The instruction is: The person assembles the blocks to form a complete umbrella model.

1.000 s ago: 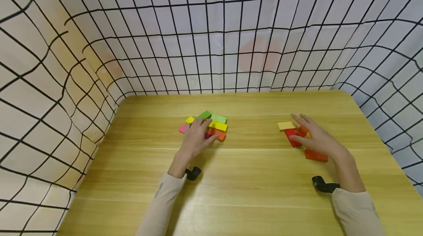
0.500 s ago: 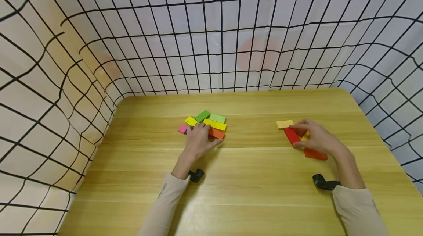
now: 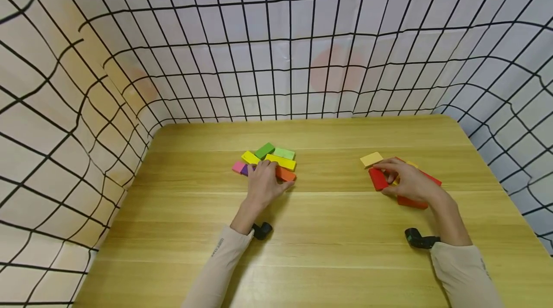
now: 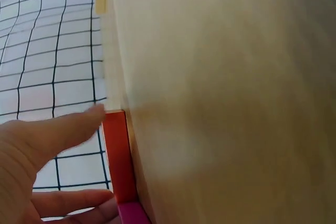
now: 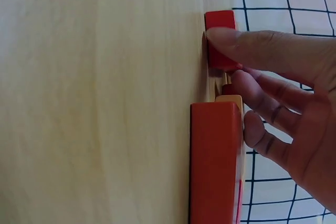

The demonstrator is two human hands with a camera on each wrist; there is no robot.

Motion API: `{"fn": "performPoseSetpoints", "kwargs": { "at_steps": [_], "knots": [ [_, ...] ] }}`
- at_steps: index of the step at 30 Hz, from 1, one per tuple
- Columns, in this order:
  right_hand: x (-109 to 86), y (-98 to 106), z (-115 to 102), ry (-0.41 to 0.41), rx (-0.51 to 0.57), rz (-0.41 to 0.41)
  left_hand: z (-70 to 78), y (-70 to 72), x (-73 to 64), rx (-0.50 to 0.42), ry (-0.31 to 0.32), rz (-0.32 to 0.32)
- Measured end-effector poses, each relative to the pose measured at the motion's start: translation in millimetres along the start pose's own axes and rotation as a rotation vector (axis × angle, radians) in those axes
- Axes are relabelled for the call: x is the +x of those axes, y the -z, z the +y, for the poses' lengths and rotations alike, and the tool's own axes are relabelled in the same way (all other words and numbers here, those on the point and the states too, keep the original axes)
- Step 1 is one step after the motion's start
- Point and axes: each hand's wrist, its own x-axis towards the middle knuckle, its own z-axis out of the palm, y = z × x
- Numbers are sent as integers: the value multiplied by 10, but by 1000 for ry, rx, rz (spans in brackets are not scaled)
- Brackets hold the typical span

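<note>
My left hand (image 3: 262,184) is at the left cluster of coloured blocks, its thumb and fingers at opposite ends of an orange block (image 3: 287,174). In the left wrist view the orange block (image 4: 118,156) lies between thumb and fingertips, beside a magenta block (image 4: 133,212). Around it are yellow (image 3: 281,162), dark green (image 3: 265,150), light green (image 3: 284,153), purple (image 3: 245,170) and pink blocks (image 3: 238,167). My right hand (image 3: 410,182) pinches a red block (image 3: 378,179); its thumb presses the red block's face (image 5: 220,20) in the right wrist view.
A pale tan block (image 3: 371,159) lies beyond the right hand. Another red block (image 3: 432,178) shows behind it, and an orange-red block (image 3: 412,202) sits below. Black grid-patterned cloth (image 3: 285,58) surrounds the wooden table (image 3: 328,231) at back and sides.
My right hand closed on the red block and turned it slightly; the tan block rotated and another red block came into sight behind the hand. My left hand shifted slightly right onto the orange block.
</note>
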Motion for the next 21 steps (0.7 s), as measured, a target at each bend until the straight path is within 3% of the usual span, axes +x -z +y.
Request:
{"fn": "performPoseSetpoints", "kwargs": {
  "at_steps": [14,21],
  "knots": [
    [36,-35,-45,-37,-12,35,-6,41,10,-200,-1,-103],
    [41,-29,-89,-58,-20,53,-55,27,25,-309,-43,-129]
  ]
}}
